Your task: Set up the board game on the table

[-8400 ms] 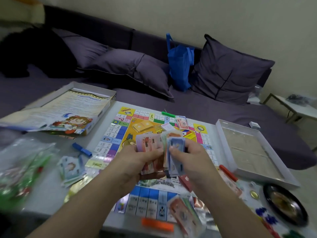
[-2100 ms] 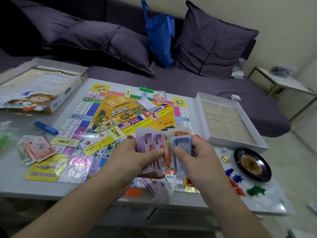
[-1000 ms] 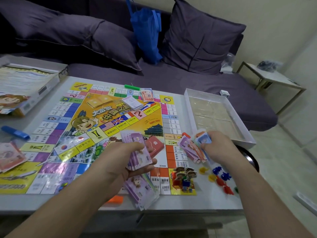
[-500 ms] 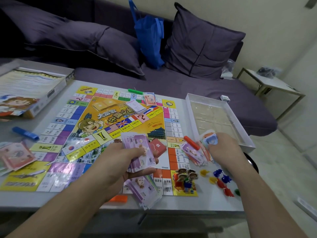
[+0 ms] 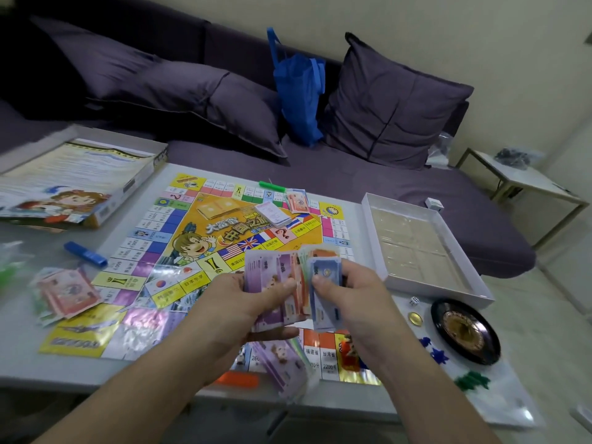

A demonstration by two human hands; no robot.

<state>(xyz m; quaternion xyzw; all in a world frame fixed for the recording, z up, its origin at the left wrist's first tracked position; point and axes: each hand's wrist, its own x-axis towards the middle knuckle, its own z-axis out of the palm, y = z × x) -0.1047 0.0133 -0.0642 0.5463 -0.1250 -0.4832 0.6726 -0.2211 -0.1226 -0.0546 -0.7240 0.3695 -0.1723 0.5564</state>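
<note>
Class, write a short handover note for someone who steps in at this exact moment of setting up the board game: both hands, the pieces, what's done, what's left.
Left hand holds a fan of purple paper notes; right hand pinches a blue note from it.
Colourful square game board lies open on the white table.
Done: board laid out; one pink note pile at its left edge, a purple pile at its near edge.
Left: sort the held notes.

Left hand [image 5: 243,302] and right hand [image 5: 349,299] raised close together, forearms converging, thumbs on top, fingers curled, each pinching paper.
</note>
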